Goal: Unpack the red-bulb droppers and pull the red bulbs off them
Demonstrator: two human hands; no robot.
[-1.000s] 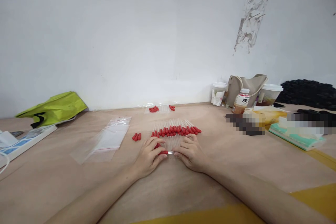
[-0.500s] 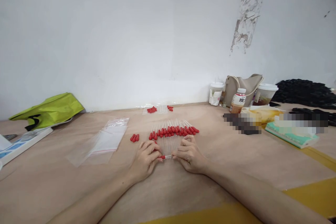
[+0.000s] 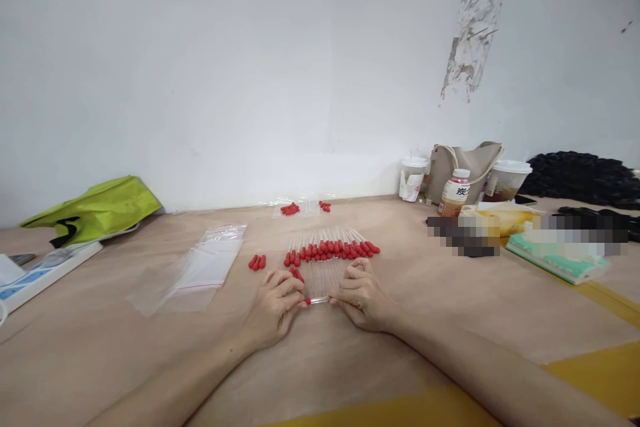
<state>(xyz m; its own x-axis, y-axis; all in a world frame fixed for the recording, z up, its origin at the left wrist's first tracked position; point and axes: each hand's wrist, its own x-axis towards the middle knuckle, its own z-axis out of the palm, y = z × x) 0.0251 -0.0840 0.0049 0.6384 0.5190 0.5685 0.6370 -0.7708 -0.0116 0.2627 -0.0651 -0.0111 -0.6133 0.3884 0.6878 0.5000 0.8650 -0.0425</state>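
Observation:
My left hand [image 3: 279,301] pinches a red rubber bulb [image 3: 307,301], mostly hidden by the fingers. From the bulb a clear glass tube [image 3: 319,300] runs sideways to my right hand [image 3: 364,299], whose closed fingers hold its other end. Just beyond lie several bare glass tubes [image 3: 324,276], side by side. Behind these, glass droppers with red bulbs [image 3: 333,251] are laid out in a fan, bulbs toward me. A few loose red bulbs [image 3: 297,274] show beside my left fingertips, and a small group of red bulbs [image 3: 257,262] rests farther left.
Clear zip bags [image 3: 207,267] lie on the left, near a power strip [image 3: 50,273] and a lime-green bag [image 3: 100,207]. Small red pieces [image 3: 290,209] sit in plastic by the wall. At right stand a bottle [image 3: 454,193], lidded cups [image 3: 413,179] and a tissue pack [image 3: 555,257].
My left hand has shifted slightly left, and less of the held bulb and more of the glass tube shows between my hands. Loose bulbs by my left fingers are more visible.

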